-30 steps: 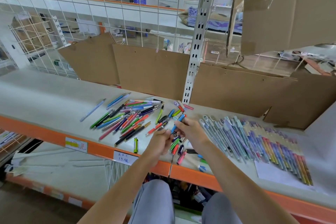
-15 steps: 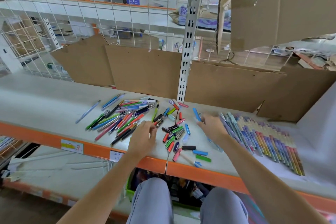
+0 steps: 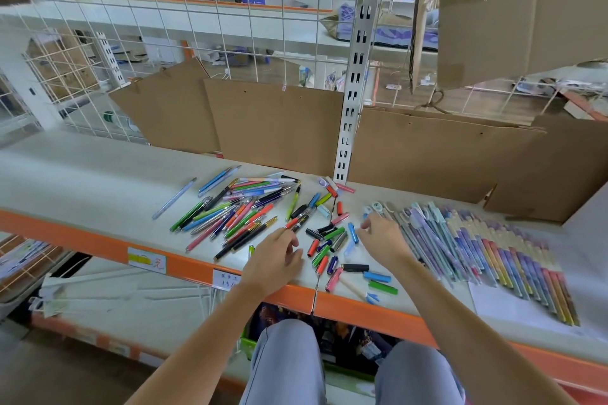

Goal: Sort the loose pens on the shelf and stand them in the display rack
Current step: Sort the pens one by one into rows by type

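Left hand (image 3: 274, 260) over the smooth grey shelf (image 3: 82, 181), grip loosely curled, empty; right hand (image 3: 383, 235) fingers spread above glossy loose pens (image 3: 324, 242). Slim pens (image 3: 237, 210) fan left; pastel row (image 3: 487, 250) right

Bare shelf (image 3: 75, 174) left of the pen pile (image 3: 237, 210); cardboard (image 3: 276, 122) blocks behind.
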